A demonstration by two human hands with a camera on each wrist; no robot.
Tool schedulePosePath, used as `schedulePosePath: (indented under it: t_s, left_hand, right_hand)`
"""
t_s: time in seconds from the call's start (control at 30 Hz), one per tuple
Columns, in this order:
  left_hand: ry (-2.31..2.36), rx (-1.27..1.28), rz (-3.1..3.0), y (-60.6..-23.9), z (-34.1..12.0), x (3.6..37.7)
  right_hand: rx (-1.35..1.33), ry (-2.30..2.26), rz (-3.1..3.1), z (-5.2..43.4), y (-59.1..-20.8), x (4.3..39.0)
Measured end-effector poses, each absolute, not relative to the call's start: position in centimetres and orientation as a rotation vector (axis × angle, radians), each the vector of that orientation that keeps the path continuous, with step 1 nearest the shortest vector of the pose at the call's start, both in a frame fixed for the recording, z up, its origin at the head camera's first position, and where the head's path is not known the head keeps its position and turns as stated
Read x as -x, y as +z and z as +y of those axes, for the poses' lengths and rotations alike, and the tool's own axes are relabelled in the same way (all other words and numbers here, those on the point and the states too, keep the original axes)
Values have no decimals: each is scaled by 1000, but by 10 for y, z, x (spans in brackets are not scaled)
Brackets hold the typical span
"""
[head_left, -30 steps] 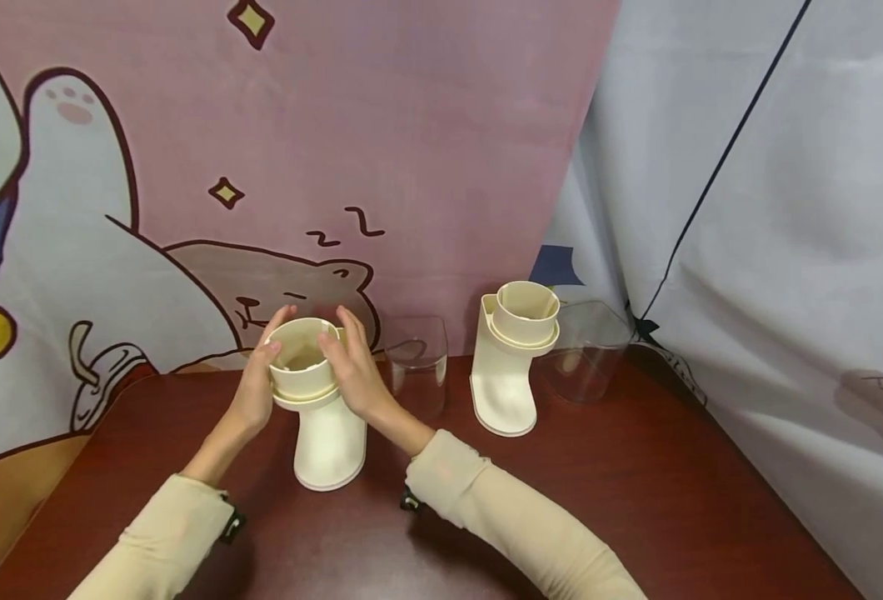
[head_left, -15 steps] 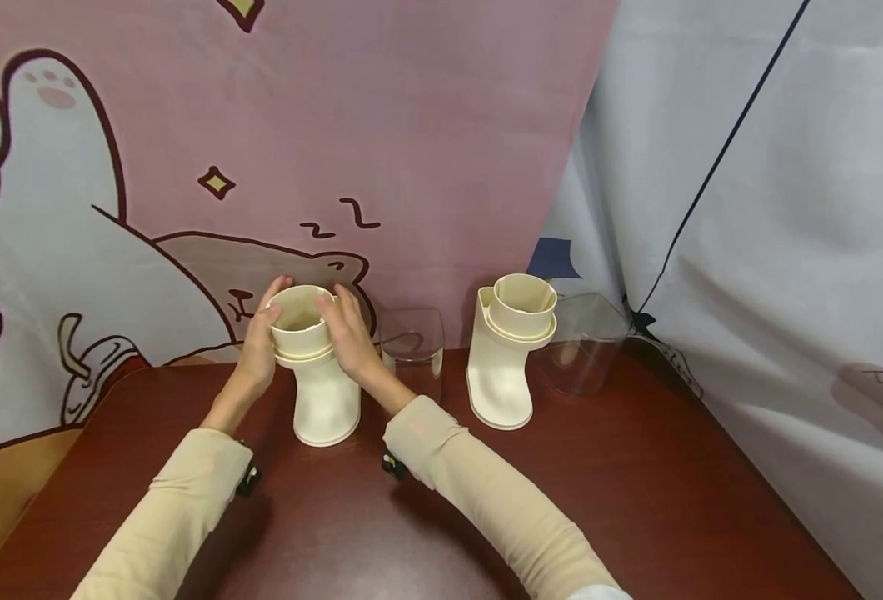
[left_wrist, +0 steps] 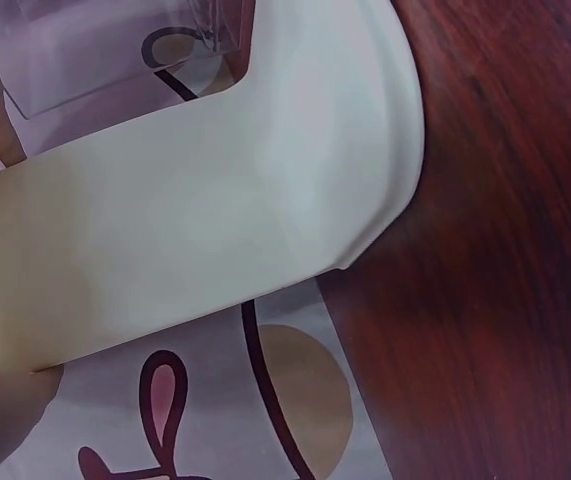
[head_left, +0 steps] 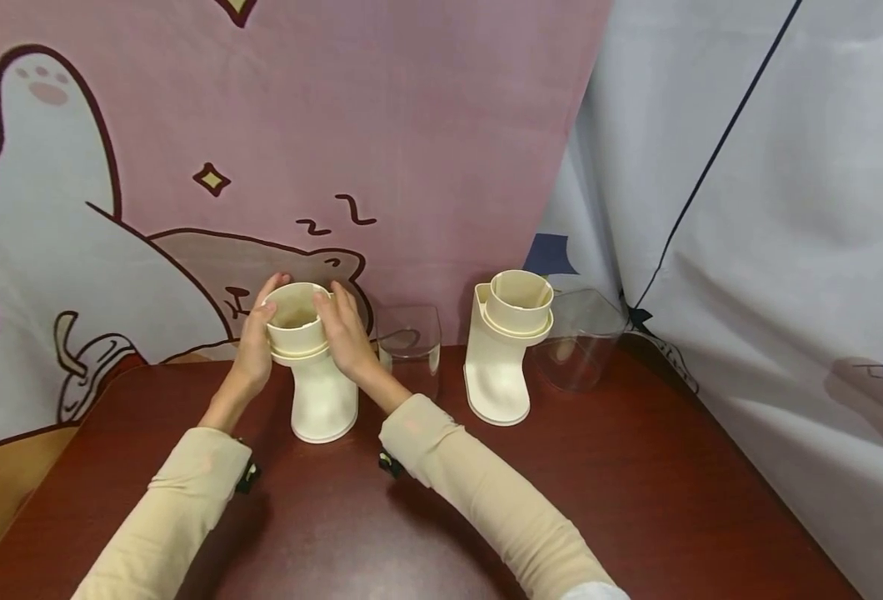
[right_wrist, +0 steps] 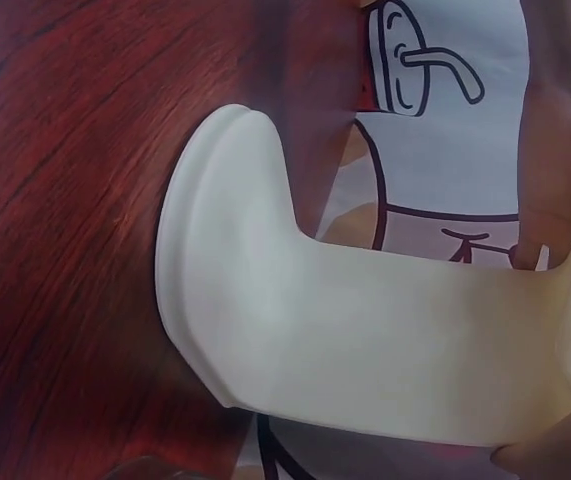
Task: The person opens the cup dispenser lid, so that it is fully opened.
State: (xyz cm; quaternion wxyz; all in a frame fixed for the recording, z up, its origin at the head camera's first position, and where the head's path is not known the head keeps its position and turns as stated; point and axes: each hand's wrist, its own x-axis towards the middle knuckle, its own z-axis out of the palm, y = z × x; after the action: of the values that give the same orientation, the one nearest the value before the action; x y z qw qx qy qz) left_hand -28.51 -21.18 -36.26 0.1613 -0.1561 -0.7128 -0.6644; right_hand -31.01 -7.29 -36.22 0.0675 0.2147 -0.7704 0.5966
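A cream stand [head_left: 324, 404] rests on the dark red table [head_left: 636, 500] at left of centre, with a cream round cup [head_left: 296, 321] seated on its top. My left hand [head_left: 256, 342] grips the cup's left side and my right hand [head_left: 344, 333] grips its right side, fingers curved round the rim. The left wrist view shows the stand's body [left_wrist: 215, 220] close up over the table. In the right wrist view the stand's foot [right_wrist: 215, 300] sits flat on the wood.
A second cream stand [head_left: 496, 375] with its own cup [head_left: 520, 302] stands to the right. One clear container [head_left: 410, 342] sits between the stands, another [head_left: 580, 337] at the far right. A cartoon cloth [head_left: 187, 167] hangs behind, a grey curtain [head_left: 786, 250] at right.
Both hands have moved the left stand and cup back toward the cloth, nearly level with the second stand. The grip on the cup is the same.
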Motion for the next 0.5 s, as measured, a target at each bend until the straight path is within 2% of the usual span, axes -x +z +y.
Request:
schedulePosePath:
  t_s: [0.5]
  left_hand:
    - [-1750,350,-2091,-344,-199,265]
  right_hand:
    - [-629,1686,-2355,-67,-356,308]
